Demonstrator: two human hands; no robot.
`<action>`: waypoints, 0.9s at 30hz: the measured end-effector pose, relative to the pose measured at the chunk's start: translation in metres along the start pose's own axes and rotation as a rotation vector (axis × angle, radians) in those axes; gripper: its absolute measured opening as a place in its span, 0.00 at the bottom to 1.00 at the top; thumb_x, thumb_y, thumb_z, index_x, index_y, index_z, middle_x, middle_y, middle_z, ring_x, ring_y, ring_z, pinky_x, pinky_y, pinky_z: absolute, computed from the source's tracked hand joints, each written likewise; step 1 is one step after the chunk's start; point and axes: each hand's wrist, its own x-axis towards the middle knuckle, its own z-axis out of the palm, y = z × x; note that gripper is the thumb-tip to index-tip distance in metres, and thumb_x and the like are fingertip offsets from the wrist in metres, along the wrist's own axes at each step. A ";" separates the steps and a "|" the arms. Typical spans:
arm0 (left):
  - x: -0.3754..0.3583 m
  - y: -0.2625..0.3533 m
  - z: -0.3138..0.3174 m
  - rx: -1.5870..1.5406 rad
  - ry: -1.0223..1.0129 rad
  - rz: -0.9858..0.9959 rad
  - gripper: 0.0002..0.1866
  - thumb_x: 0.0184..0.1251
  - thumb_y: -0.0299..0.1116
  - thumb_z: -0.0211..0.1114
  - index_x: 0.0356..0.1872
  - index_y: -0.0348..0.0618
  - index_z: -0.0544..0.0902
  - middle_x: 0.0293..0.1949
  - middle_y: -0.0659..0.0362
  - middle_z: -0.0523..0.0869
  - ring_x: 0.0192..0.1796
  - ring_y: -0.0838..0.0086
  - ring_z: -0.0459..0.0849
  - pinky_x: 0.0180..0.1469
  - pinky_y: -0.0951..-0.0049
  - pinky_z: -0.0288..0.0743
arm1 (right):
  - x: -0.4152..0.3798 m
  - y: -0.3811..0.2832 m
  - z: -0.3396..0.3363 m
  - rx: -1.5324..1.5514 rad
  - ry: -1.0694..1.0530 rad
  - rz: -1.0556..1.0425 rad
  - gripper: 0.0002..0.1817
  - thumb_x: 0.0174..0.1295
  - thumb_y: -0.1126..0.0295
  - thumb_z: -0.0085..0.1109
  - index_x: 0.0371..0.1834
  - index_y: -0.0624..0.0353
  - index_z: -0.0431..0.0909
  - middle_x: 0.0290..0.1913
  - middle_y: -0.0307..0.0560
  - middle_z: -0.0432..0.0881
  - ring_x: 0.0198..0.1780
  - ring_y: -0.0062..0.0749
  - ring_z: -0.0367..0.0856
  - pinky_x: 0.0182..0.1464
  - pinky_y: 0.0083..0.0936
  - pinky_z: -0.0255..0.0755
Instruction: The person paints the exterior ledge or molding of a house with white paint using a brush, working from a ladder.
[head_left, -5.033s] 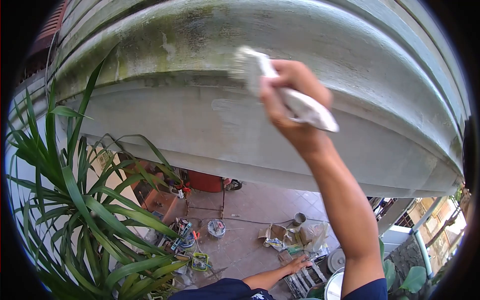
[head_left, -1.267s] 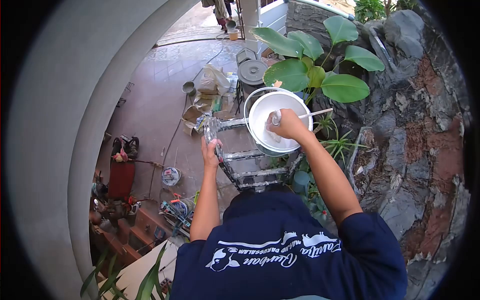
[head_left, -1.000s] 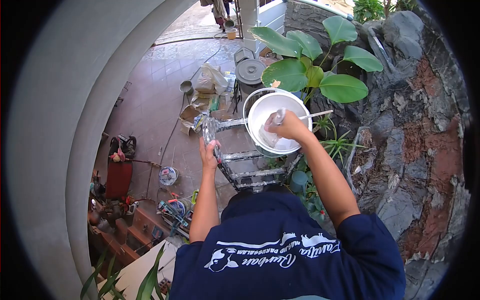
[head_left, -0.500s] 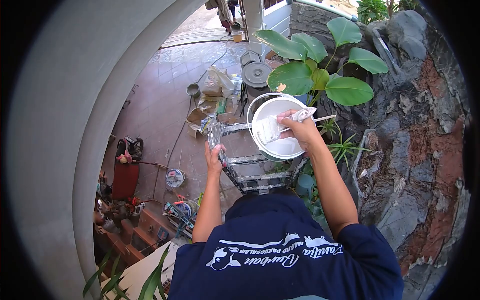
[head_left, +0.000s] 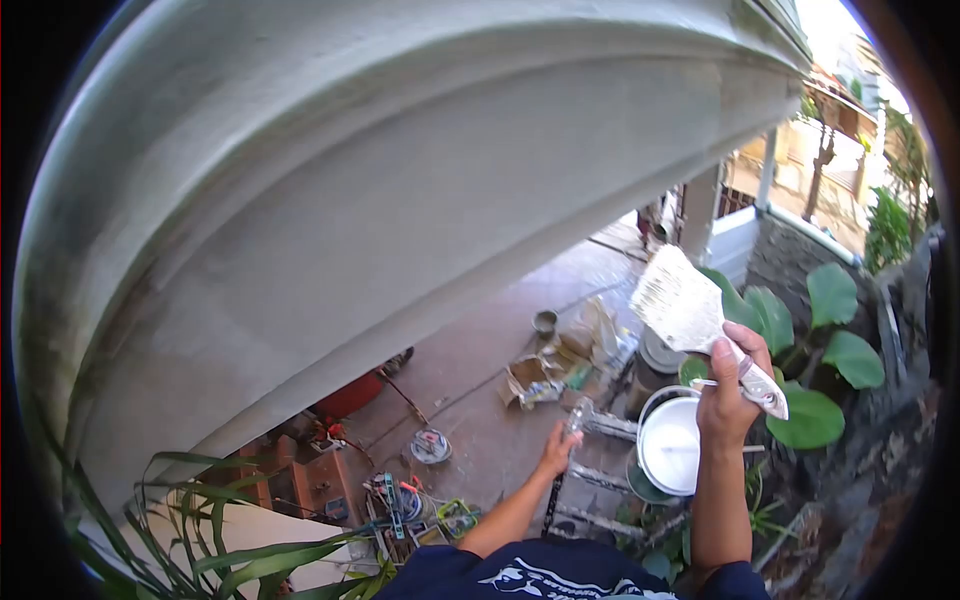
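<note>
My right hand is closed round the handle of a wide paintbrush, its bristles coated white and pointing up and to the left. Below the brush hangs a white paint bucket near the top of a paint-spattered ladder; a thin stick lies across its rim. My left hand grips the ladder's left side rail near the top. Above both hands curves a large pale grey arched wall.
Far below, the tiled floor holds an open cardboard box, a small bucket, a paint tub and several tools. Large-leaved plants and dark rockwork border the right. Long leaves stand lower left.
My right hand has lifted the paintbrush up out of the bucket, bristles now upward. The view has swung up and left onto the arch. My left hand still holds the ladder.
</note>
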 end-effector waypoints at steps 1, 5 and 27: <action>-0.001 0.008 0.002 -0.019 -0.016 -0.020 0.18 0.65 0.43 0.64 0.47 0.40 0.76 0.32 0.61 0.81 0.36 0.76 0.78 0.43 0.74 0.72 | 0.010 -0.014 0.031 -0.101 -0.098 -0.199 0.12 0.60 0.78 0.62 0.46 0.69 0.78 0.45 0.58 0.84 0.45 0.37 0.85 0.50 0.28 0.79; 0.004 0.001 0.004 -0.052 -0.027 0.025 0.19 0.65 0.45 0.65 0.46 0.41 0.76 0.29 0.61 0.80 0.33 0.78 0.78 0.40 0.76 0.71 | 0.038 -0.077 0.183 0.305 -0.346 -0.726 0.14 0.48 0.83 0.69 0.40 0.64 0.83 0.41 0.61 0.86 0.37 0.42 0.87 0.39 0.29 0.81; 0.006 -0.005 0.001 -0.010 -0.027 0.036 0.19 0.66 0.46 0.64 0.45 0.41 0.76 0.28 0.60 0.81 0.32 0.76 0.79 0.38 0.73 0.72 | 0.121 -0.059 0.242 -0.013 0.025 -1.047 0.08 0.54 0.78 0.62 0.38 0.63 0.84 0.36 0.54 0.84 0.38 0.46 0.85 0.39 0.36 0.79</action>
